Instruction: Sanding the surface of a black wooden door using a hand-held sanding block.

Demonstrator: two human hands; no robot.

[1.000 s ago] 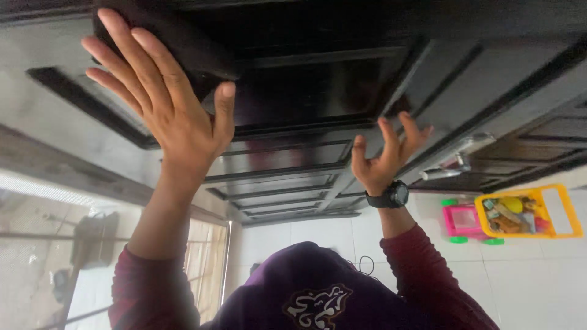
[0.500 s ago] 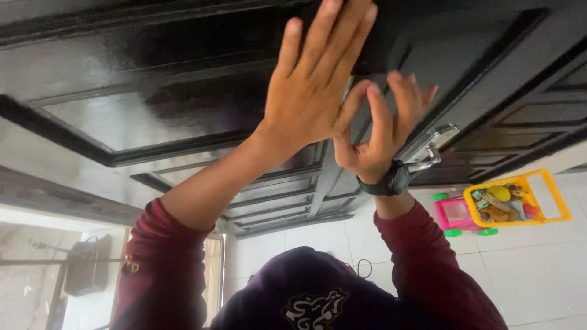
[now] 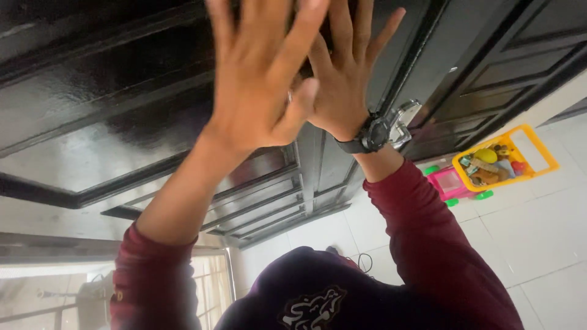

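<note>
Both hands spread flat, holding nothing. L hand [image 3: 260, 85] open wide, overlaps R hand [image 3: 345, 73]; R palm on black door [image 3: 104, 116]. Handle [image 3: 400, 122] just by R wrist watch [image 3: 370, 135].

Maroon long sleeves [image 3: 428, 226] run down both arms, a black wristwatch [image 3: 367, 135] sits below the right hand [image 3: 342, 79], white print on the dark chest.

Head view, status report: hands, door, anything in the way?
Left hand and right hand both open, raised flat at the black panelled door. No grip on anything. Metal handle beside right wrist, untouched.
</note>
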